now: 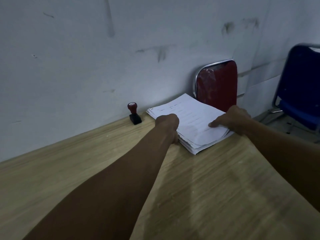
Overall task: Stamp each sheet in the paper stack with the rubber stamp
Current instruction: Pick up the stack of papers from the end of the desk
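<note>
Each hand, left hand (pixel 167 122) and right hand (pixel 237 121), grips the ragged-edged paper stack (pixel 188 122).

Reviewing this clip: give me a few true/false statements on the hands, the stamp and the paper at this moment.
1. Both hands are on the paper stack. True.
2. The right hand holds the rubber stamp. False: the stamp stands alone on the table, left of the stack.
3. The left hand grips the stack's left edge. True.
4. The stamp lies on its side. False: it stands upright.
5. A red chair back shows behind the stack. True.
</note>
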Motion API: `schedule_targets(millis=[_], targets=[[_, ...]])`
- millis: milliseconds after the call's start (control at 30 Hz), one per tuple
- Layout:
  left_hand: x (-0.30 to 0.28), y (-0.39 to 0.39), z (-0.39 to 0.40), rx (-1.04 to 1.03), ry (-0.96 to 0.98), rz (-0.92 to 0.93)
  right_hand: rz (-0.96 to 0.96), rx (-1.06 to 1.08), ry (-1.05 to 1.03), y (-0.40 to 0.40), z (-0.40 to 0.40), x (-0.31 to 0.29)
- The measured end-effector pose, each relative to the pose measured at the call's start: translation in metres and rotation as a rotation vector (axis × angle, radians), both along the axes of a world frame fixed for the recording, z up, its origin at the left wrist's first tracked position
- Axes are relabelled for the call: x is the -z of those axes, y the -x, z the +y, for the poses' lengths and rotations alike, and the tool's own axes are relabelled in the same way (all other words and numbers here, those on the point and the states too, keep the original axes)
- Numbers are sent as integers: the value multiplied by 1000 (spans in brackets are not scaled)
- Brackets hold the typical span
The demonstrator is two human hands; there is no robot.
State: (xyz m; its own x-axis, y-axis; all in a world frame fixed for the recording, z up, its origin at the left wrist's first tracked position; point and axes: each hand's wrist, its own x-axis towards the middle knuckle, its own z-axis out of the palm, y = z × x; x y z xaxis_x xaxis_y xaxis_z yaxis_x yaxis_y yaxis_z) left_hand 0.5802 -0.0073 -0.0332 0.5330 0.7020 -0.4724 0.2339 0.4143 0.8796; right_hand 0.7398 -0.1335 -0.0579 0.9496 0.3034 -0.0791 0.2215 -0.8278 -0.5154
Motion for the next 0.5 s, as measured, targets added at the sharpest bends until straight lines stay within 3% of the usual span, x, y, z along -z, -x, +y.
schedule_targets(millis=[267,500], targets=[[-8,6,-6,-36,38,8,-59,4,31,10,4,3],[-12,1,-1,3,106,114,11,16,33,17,1,-8]])
